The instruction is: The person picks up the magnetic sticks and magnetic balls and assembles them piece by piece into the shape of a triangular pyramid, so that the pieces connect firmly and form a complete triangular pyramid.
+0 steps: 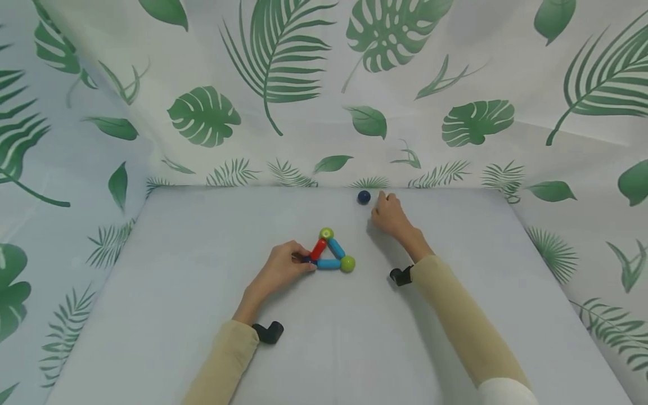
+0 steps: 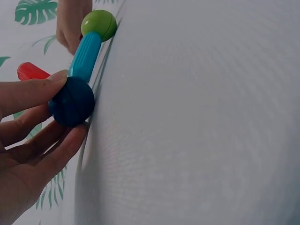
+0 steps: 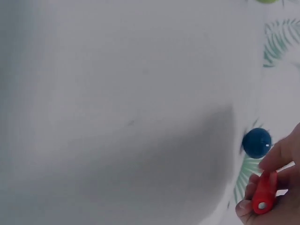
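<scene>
A triangle of toy magnetic pieces lies on the white table. It has a red rod (image 1: 318, 248), a lower blue rod (image 1: 329, 264), a second blue rod (image 1: 336, 247), a green ball (image 1: 347, 264) at right and a green ball (image 1: 326, 233) on top. My left hand (image 1: 284, 263) pinches the dark blue ball (image 2: 72, 102) at its left corner, thumb on one side and fingers on the other. Farther back, my right hand (image 1: 391, 215) grips another red rod (image 3: 265, 194), mostly hidden in the head view. Close beside that hand rests a loose dark blue ball (image 1: 364, 197).
The white tabletop (image 1: 202, 225) meets a leaf-print cloth backdrop (image 1: 304, 135) just behind the loose ball. The cloth also rises along both sides. A black wrist camera (image 1: 270, 333) sits on the left wrist, another camera (image 1: 401, 276) on the right.
</scene>
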Demonstrator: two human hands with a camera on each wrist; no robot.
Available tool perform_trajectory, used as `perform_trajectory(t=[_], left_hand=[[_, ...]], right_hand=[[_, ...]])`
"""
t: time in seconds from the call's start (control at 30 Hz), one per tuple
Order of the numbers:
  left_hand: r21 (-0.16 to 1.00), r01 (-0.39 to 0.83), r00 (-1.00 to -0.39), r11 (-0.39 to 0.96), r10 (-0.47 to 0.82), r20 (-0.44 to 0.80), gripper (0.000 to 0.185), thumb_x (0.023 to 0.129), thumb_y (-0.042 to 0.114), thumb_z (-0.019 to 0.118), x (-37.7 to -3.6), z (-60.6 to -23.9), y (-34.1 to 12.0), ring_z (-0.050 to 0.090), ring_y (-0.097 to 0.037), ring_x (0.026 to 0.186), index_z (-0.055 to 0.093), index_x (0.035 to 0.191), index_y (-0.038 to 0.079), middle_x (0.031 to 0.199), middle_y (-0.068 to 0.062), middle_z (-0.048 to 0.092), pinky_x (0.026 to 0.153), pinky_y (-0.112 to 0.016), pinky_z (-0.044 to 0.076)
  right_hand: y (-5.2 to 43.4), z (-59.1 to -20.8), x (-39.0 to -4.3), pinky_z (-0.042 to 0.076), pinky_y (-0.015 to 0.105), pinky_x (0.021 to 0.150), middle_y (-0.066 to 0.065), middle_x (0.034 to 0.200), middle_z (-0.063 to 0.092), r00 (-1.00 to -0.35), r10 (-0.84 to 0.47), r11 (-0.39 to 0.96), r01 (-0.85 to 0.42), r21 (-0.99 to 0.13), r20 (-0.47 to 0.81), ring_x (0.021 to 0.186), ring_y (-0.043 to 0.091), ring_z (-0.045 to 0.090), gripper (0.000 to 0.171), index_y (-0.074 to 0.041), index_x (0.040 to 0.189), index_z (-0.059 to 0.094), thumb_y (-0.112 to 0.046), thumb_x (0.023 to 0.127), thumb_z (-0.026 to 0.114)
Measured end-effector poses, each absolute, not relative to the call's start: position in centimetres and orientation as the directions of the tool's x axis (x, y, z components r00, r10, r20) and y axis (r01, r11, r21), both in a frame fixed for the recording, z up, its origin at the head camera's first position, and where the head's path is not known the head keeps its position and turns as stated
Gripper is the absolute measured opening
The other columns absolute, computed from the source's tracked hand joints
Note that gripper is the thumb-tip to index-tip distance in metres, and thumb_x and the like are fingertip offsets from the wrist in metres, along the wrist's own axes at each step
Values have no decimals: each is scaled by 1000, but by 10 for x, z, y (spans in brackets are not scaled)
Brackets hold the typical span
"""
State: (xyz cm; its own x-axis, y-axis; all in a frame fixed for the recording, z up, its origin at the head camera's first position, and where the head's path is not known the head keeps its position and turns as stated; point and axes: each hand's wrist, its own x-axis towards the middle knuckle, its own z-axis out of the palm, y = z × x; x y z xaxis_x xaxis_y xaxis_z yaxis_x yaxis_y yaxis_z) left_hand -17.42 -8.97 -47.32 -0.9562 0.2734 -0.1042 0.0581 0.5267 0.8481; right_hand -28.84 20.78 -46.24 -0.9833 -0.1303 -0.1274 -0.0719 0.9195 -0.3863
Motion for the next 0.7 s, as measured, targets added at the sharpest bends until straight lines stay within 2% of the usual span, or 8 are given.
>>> perform_trajectory(t=[0.13,0.3,0.5,0.7], left_hand=[[855,50,-958,517,268,-106,27,86,13,84,-174,-474,-93,67,-19,91,73,109,3,101,-6,71,84,-36,58],[858,63,-951,509,292,-103,30,85,13,84,-176,-475,-91,68,-18,91,73,110,2,104,-8,72,84,-35,59],[852,55,-958,520,268,-102,28,85,11,84,-173,-473,-95,68,-19,91,73,109,3,102,-8,72,85,-37,59],[849,62,-953,524,282,-105,29,86,14,83,-175,-476,-97,69,-19,95,72,111,3,106,-8,72,87,-36,59]], right_hand=[[210,-457,-276,47,59,96,45,126,47,-982,-188,884,-157,-440,-28,113,52,51,55,24,146,31,4,95,41],[216,-448,-259,50,56,97,37,124,62,-966,-227,826,-259,-500,125,110,45,60,42,16,137,52,5,96,57],[207,-446,-238,59,47,86,20,120,72,-958,-275,750,-265,-606,80,98,34,67,32,0,129,67,-3,98,66],[193,-448,-226,60,47,92,16,123,72,-947,-316,711,-280,-645,63,104,35,73,33,-6,127,71,-4,94,72]])
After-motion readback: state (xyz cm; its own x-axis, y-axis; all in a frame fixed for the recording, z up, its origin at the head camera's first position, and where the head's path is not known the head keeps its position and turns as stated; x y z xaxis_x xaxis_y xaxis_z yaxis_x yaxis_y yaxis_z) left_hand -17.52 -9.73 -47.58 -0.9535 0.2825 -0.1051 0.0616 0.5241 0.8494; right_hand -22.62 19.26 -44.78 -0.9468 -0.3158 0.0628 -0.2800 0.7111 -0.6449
